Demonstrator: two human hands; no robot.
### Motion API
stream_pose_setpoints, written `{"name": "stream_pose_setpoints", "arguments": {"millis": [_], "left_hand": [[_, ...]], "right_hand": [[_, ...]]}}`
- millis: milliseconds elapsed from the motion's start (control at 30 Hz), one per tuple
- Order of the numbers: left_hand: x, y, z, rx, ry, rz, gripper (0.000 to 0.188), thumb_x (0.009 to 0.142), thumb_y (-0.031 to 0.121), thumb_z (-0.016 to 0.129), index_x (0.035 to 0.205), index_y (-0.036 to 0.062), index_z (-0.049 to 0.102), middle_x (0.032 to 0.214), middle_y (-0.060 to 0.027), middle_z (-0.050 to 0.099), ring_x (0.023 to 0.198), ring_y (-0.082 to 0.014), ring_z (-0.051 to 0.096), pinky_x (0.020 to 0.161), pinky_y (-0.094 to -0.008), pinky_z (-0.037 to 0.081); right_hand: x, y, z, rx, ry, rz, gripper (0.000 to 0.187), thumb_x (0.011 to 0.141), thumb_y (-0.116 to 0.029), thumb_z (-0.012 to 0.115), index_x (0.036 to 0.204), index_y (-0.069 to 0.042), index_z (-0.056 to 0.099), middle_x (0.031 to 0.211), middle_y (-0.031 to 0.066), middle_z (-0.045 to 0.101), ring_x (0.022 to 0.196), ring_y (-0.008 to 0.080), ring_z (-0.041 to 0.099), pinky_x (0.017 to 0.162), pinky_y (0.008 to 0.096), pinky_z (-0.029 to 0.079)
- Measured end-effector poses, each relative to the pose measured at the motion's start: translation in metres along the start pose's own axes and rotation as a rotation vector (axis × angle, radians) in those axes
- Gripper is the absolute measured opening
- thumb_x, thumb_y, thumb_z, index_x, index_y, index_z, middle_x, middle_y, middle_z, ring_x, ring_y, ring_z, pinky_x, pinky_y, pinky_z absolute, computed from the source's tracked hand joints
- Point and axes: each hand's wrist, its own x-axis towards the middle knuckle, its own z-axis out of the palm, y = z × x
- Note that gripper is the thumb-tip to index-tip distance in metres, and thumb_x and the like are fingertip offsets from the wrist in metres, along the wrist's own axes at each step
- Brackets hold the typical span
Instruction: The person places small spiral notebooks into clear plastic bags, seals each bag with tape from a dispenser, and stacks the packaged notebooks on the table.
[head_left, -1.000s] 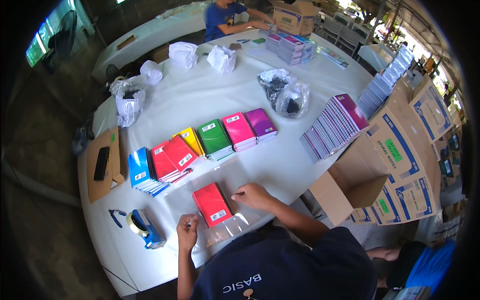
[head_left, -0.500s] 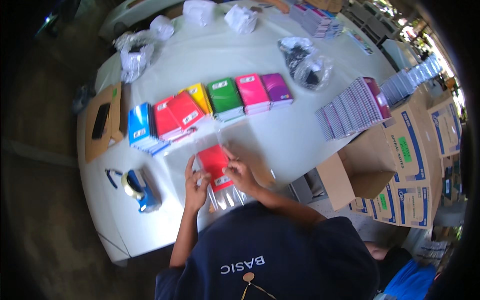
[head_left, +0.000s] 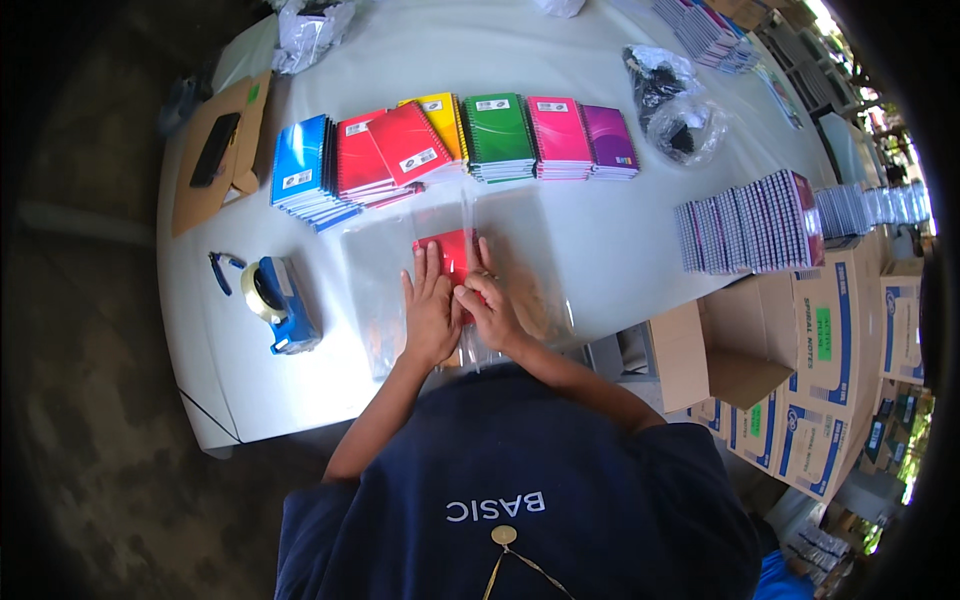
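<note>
A red notebook (head_left: 452,242) lies on the table in front of me, with transparent plastic bags (head_left: 378,270) spread under and around it. My left hand (head_left: 432,312) rests flat on the notebook's left side, its fingers stretched forward. Close beside it, my right hand (head_left: 494,312) has thumb and fingers drawn together at the plastic's edge over the notebook's right side. The two hands nearly touch and hide the notebook's lower part. Beyond them stand stacks of spiral notebooks: blue (head_left: 302,165), red (head_left: 362,160), yellow (head_left: 437,112), green (head_left: 500,130), pink (head_left: 560,130) and purple (head_left: 610,140).
At left are a blue tape dispenser (head_left: 285,310), a dark-handled tool (head_left: 222,272) and a phone (head_left: 214,150) on cardboard (head_left: 200,205). Rows of spiral notebooks (head_left: 745,225) stand at right, above an open carton (head_left: 735,340). Crumpled plastic (head_left: 690,125) lies farther back.
My left hand has gone from raised, bent fingers beside the notebook to lying flat on it. My right hand has moved nearer to the left. The view has shifted, showing less of the far table.
</note>
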Motion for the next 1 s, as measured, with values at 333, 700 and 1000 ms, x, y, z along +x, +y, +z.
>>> {"name": "stream_pose_setpoints", "arguments": {"millis": [333, 700, 1000], "left_hand": [[0.002, 0.007, -0.017, -0.135, -0.195, -0.113, 0.072, 0.09, 0.044, 0.023, 0.148, 0.0077, 0.001, 0.155, -0.0116, 0.003, 0.142, -0.0292, -0.01, 0.107, -0.0555, -0.012], [0.007, 0.007, -0.022, -0.389, -0.24, -0.211, 0.085, 0.087, 0.067, 0.0, 0.147, 0.0082, -0.005, 0.155, -0.0095, -0.005, 0.141, -0.0254, -0.017, 0.107, -0.0546, -0.012], [0.0, -0.003, -0.024, 0.012, -0.073, -0.185, 0.061, 0.095, 0.034, 0.04, 0.146, 0.0067, 0.02, 0.153, -0.0149, 0.013, 0.141, -0.0337, 0.011, 0.11, -0.0557, 0.007]], "right_hand": [[0.01, -0.001, -0.003, -0.09, -0.07, -0.079, 0.024, 0.092, -0.016, 0.049, 0.075, 0.001, 0.047, 0.115, 0.0312, 0.047, 0.129, 0.0414, 0.031, 0.094, 0.045, 0.033], [0.031, -0.001, -0.012, -0.701, -0.349, -0.335, 0.024, 0.088, -0.018, 0.051, 0.086, 0.005, 0.057, 0.147, 0.0296, 0.018, 0.14, 0.0422, 0.006, 0.111, 0.0544, 0.007], [0.056, -0.015, -0.032, -0.556, -0.675, -0.143, 0.024, 0.084, -0.024, 0.053, 0.08, -0.004, 0.065, 0.148, 0.0274, 0.014, 0.142, 0.0358, 0.004, 0.114, 0.0453, 0.003]]}}
